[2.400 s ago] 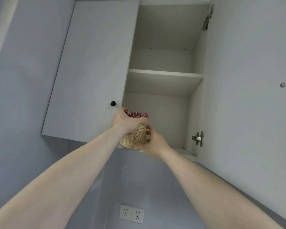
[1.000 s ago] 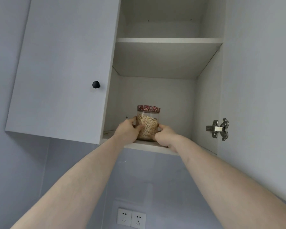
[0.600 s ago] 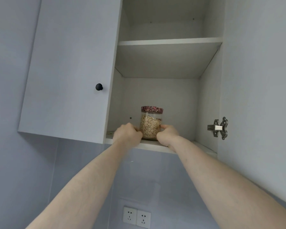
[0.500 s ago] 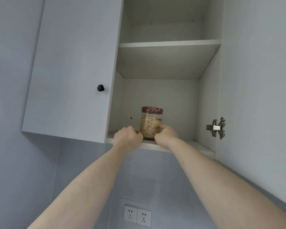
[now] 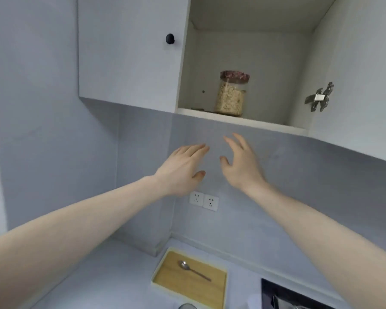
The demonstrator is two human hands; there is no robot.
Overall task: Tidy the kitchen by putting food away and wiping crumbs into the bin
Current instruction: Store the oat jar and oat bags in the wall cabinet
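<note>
Both hands have come away from the clear glass jar of pale oats with the speckled red lid (image 5: 231, 93), which half a second ago they clasped on either side at the cupboard's lip; the view has also tipped downward, so the table now shows. That jar stands upright and alone on the bottom shelf (image 5: 243, 121) of the open grey wall cupboard, near its front edge, slightly left of the middle. Below the shelf, the left hand (image 5: 183, 169) and the right hand (image 5: 241, 166) hang in the air close together, fingers spread and loose, gripping nothing and touching nothing. The jar looks stowed, so the step in hand is likely to lower the arms without brushing the shelf edge, then swing shut the grey cupboard door on the right with the metal hinge (image 5: 320, 97), taking care that it clears the jar. On the grey table (image 5: 98, 279) lies a pale wooden tray (image 5: 163, 269) with a metal spoon (image 5: 194, 270) on it.
</note>
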